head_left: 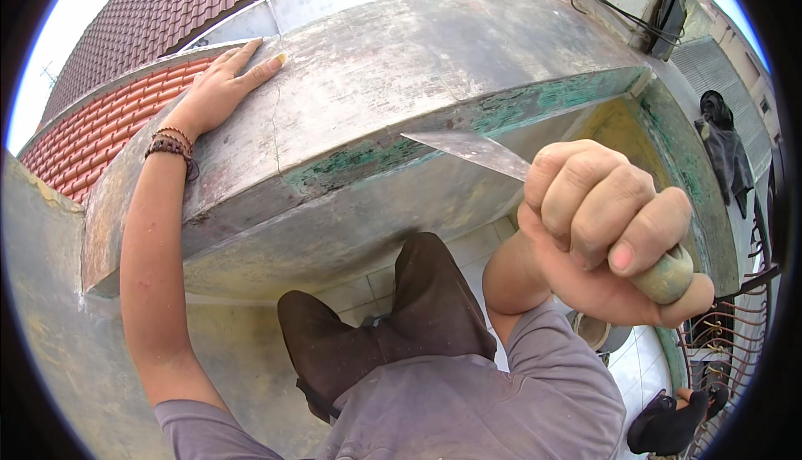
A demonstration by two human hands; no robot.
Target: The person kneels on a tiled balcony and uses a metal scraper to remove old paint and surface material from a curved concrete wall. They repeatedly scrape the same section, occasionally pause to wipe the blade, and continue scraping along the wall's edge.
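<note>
My right hand (pixel 601 209) is wrapped round the rounded handle of a paint scraper (pixel 480 152). The scraper's thin, worn metal blade points left, in front of the ledge's front edge. Whether the blade touches that edge I cannot tell. Along this edge run patches of flaking green paint (pixel 547 101) and bare grey. My left hand (pixel 219 88) lies flat on top of the wide concrete ledge (pixel 359 59), at its far left side, fingers stretched out and holding nothing. A crack runs down the ledge beside it.
Red roof tiles (pixel 125 113) lie beyond the ledge at left. A post with cables (pixel 622 0) stands at the far right. Dark cloth (pixel 725 151) hangs at right above a curved metal railing (pixel 739 335). Below, a container (pixel 591 330) rests on white floor tiles.
</note>
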